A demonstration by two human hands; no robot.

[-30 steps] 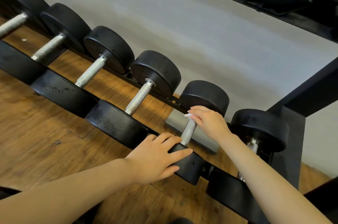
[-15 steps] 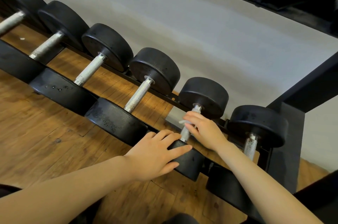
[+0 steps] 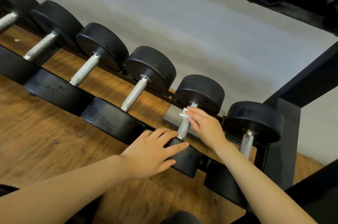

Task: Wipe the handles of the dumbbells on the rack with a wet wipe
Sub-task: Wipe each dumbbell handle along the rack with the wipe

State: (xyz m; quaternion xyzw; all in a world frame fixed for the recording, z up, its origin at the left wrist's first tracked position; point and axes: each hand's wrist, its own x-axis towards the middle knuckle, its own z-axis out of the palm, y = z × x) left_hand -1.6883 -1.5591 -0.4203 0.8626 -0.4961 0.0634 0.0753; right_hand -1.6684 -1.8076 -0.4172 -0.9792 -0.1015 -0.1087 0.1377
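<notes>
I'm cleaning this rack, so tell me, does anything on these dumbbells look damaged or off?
Yes: the rightmost dumbbell's handle shows brown, rust-like spots near its far collar, unlike the clean silver handles further left. The near weight of the third dumbbell has small chips or scuffs. Nothing looks askew or spilled.

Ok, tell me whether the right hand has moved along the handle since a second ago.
Yes. The right hand with the wipe slid down the handle toward the near weight head, then back up near the far head.
</notes>
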